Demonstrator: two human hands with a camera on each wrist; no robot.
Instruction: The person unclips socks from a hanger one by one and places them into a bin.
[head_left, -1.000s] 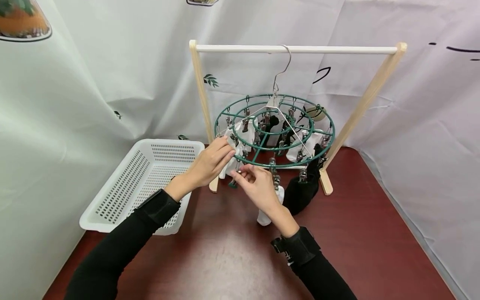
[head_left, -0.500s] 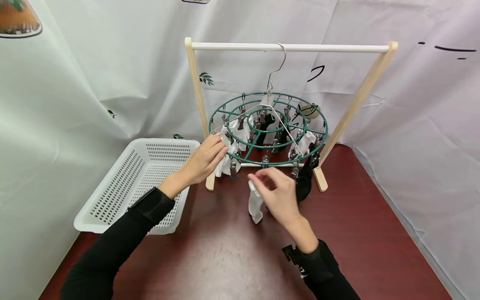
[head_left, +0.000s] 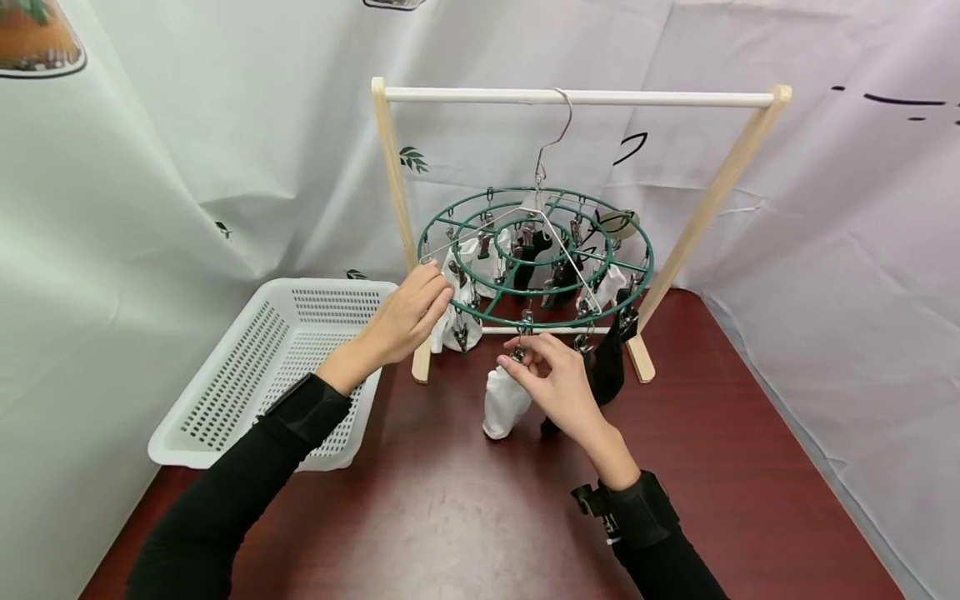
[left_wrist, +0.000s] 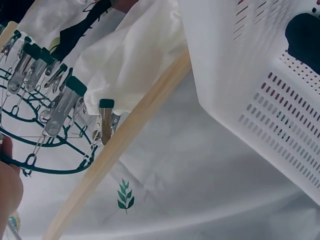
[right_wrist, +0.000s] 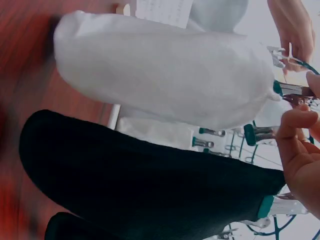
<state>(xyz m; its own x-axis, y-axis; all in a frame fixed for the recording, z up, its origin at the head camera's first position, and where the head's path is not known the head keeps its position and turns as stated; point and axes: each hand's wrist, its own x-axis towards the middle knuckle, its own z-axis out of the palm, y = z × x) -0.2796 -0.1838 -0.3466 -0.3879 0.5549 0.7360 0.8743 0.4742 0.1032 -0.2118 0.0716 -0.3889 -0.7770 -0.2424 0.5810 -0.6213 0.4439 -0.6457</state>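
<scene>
A round green clip hanger point(head_left: 491, 317) hangs by its metal hook point(head_left: 567, 125). My left hand point(head_left: 408, 317) grips its rim at the left; in the left wrist view only part of that hand shows beside the green ring point(left_wrist: 45, 171). At the front, my right hand point(head_left: 558, 379) pinches a metal clip point(head_left: 518, 353) between thumb and fingers. From this clip hangs a white sock point(head_left: 506, 404), seen large in the right wrist view. A black sock point(right_wrist: 145, 180) hangs clipped just right of it. Several white and black socks hang farther back.
A wooden stand with a white top bar point(head_left: 660, 97) carries the hanger. Left of it, a white perforated basket point(head_left: 273, 292) sits on the dark red table point(head_left: 450, 517). A pale printed curtain point(head_left: 247, 125) is close behind.
My right hand has left a clip at the front left and moved right to the white sock's clip. The white sock has turned its broad side forward. My left hand stays at the rim.
</scene>
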